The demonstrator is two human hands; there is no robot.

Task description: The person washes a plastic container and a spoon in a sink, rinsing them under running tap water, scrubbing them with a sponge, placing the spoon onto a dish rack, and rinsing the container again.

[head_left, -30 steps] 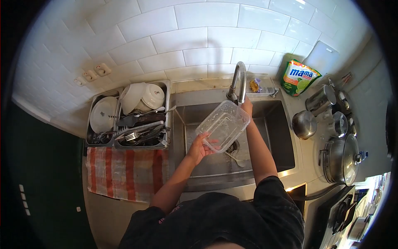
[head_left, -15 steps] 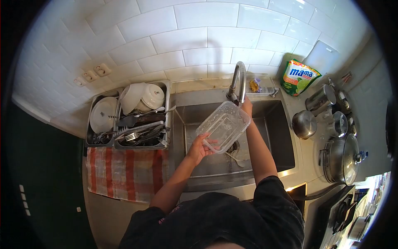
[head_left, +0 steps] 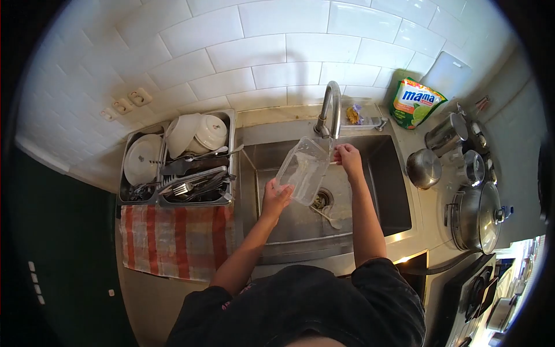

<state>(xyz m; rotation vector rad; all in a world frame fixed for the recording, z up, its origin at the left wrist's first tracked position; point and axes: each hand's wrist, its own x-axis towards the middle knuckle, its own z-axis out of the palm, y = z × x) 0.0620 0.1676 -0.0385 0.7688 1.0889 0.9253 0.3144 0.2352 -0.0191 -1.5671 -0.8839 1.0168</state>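
Over the sink (head_left: 277, 234), my left hand (head_left: 277, 198) grips the near left edge of a clear plastic container (head_left: 304, 172), which is tilted. My right hand (head_left: 348, 159) is closed just right of the container, below the faucet (head_left: 330, 107). Its fingers are pinched; a thin pale thing shows at them, too small to make out. A light-coloured spoon (head_left: 330, 220) lies on the sink floor beside the drain (head_left: 321, 199).
Dish rack (head_left: 233, 156) with plates, bowls and cutlery on the left, above a striped cloth (head_left: 173, 240). To the right are a green detergent pouch (head_left: 416, 104), a small metal pot (head_left: 424, 169), a large lidded pot (head_left: 485, 220) and a stove (head_left: 462, 306).
My right hand has come down from behind the faucet into view beside the container. The container has turned and tilted more steeply, shifting slightly left in my left hand.
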